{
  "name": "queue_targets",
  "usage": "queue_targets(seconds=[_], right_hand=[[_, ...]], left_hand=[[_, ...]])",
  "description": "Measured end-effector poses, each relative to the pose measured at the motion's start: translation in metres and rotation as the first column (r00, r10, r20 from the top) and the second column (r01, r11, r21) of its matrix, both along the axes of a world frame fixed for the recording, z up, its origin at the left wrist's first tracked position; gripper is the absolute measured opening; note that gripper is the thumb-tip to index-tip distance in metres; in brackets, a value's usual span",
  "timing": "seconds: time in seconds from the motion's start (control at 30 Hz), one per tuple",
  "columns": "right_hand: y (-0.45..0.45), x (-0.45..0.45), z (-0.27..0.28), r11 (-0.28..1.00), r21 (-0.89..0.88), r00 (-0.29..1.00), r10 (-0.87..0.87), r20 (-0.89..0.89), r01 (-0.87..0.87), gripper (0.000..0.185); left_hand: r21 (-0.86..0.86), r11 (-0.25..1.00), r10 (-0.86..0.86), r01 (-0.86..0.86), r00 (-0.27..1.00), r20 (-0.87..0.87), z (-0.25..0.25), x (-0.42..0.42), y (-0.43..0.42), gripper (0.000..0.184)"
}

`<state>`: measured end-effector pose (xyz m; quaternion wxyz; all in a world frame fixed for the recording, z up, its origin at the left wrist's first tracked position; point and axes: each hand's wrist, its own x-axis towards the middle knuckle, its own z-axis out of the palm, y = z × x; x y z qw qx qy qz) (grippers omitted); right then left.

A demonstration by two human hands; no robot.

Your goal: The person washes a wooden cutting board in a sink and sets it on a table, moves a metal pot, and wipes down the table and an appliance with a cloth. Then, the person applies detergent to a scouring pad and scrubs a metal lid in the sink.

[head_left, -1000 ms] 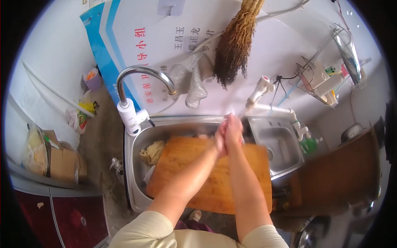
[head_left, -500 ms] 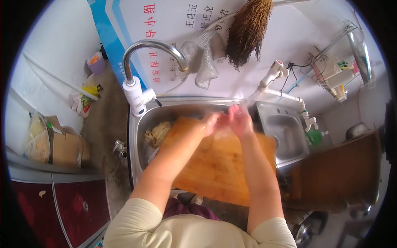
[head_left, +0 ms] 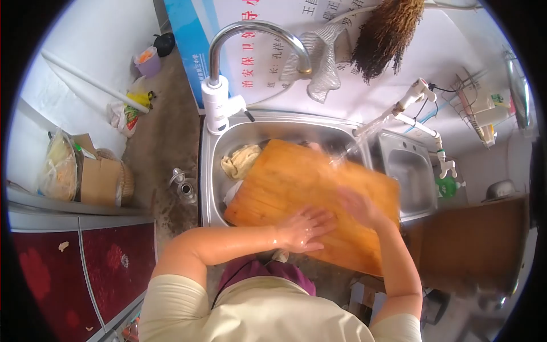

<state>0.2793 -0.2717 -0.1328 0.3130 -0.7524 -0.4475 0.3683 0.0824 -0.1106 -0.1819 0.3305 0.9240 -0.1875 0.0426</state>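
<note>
A wooden board lies tilted across the large steel sink. Over its lower middle my left hand is spread flat, wet, with nothing in it. My right hand, blurred by motion, is over the right part of the board with its fingers extended and apart from the left. Water runs from the white tap at the upper right onto the board's top edge. A yellowish cloth sits in the sink at the board's left.
A curved chrome faucet rises at the sink's back left. The small sink is on the right, beside a brown wooden surface. A broom hangs on the wall. A cardboard box stands far left.
My hands were together near the running water, then parted, and have come down toward me over the board. The view has shifted, so the sink and board appear farther right.
</note>
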Motion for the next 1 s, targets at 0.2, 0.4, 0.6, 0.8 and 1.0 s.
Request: queue_targets(seconds=[0.2,0.4,0.6,0.8,1.0], right_hand=[[-0.017,-0.016,0.015,0.928,-0.372,0.639,0.287,0.714,-0.001,0.062],[-0.009,0.027,-0.034,0.965,-0.238,0.693,0.095,0.715,0.113,0.058],[0.101,0.043,-0.052,0.633,0.031,0.489,-0.565,-0.665,0.773,0.037],[0.121,0.013,-0.017,0.817,0.077,0.320,-0.136,-0.937,0.571,0.026],[0.095,0.024,0.051,0.697,0.556,0.686,-0.671,0.281,0.453,0.021]], left_hand=[[0.256,0.941,0.271,-0.220,0.945,-0.185,-0.031,-0.008,0.043,0.067],[0.390,0.704,0.710,-0.594,0.560,-0.427,-0.038,-0.013,0.121,0.068],[0.275,0.608,0.787,-0.745,0.520,-0.331,-0.051,-0.003,0.122,0.037],[0.386,0.678,0.713,-0.626,0.688,-0.138,-0.063,0.015,0.130,0.029],[-0.002,0.918,0.393,-0.395,0.913,-0.106,-0.048,0.089,0.081,0.046]])
